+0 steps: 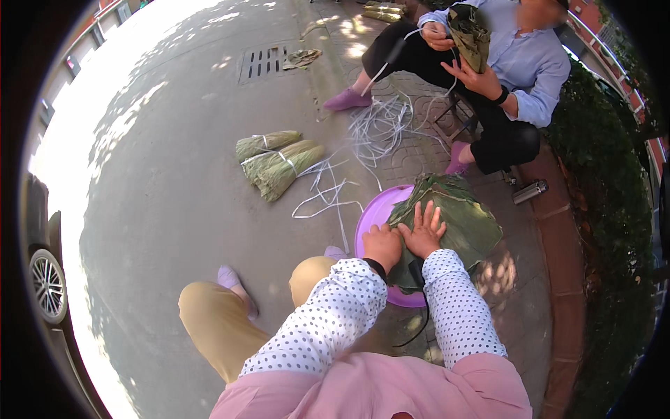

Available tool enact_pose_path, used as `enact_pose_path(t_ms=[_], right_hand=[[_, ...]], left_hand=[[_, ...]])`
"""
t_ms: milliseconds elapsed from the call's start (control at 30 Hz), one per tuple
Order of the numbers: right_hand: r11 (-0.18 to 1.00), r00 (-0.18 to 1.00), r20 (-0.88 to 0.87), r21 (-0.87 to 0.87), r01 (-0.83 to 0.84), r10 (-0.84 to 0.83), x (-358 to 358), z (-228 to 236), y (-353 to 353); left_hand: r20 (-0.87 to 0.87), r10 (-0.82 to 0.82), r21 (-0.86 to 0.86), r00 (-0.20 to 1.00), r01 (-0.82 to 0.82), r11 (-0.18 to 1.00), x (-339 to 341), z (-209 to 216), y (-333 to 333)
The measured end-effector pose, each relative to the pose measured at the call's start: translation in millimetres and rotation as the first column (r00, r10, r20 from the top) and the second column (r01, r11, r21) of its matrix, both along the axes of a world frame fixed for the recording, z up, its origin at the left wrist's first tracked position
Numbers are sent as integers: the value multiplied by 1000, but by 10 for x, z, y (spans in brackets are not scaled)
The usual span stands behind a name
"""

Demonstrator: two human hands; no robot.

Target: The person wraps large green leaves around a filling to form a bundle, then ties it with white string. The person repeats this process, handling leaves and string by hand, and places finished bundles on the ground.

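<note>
A stack of broad dark-green leaves [457, 222] lies over a round purple basin or tray [370, 216], overhanging its right side. Spread flat on top of the stack is my right hand [422, 234], its fingers apart. Just beside it, my left hand [382, 248] is curled closed at the left edge of the leaves; its fingertips are hidden, but it appears to grip that edge. A small dark object [417, 271] with a black cord rests by my right wrist, partly covered by my sleeve.
Tied bundles of dried leaves [283, 167] and tangled white strips [380, 129] lie on the pavement ahead. Another person [516, 63] sits at the upper right, holding folded leaves [469, 38]. A metal flask [530, 191] lies by the brick kerb [558, 258]. A drain grate [264, 64] is farther off.
</note>
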State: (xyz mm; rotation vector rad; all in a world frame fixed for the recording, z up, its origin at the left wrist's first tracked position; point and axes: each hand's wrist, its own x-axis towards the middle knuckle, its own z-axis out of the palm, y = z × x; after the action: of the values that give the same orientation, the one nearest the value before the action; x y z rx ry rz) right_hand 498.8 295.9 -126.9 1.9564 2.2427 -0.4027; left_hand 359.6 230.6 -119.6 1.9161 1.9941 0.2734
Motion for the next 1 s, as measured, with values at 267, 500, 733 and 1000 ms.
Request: enact_pose_path(t_ms=[267,500,733,1000], right_hand=[[990,992,-32,81,-117,120,47,321,-247],[978,976,69,-54,-202,205,-27,-19,-632],[991,992,37,-61,-119,121,-11,9,-648],[988,989,-32,-48,-146,145,-132,414,-703]], left_hand=[[113,59,-67,992,-51,996,-16,85,-38],[512,53,91,858,-115,989,-61,462,18],[778,-59,273,625,-252,928,-1546,1916,-411],[688,172,213,705,-423,881,-2918,1392,-1112]])
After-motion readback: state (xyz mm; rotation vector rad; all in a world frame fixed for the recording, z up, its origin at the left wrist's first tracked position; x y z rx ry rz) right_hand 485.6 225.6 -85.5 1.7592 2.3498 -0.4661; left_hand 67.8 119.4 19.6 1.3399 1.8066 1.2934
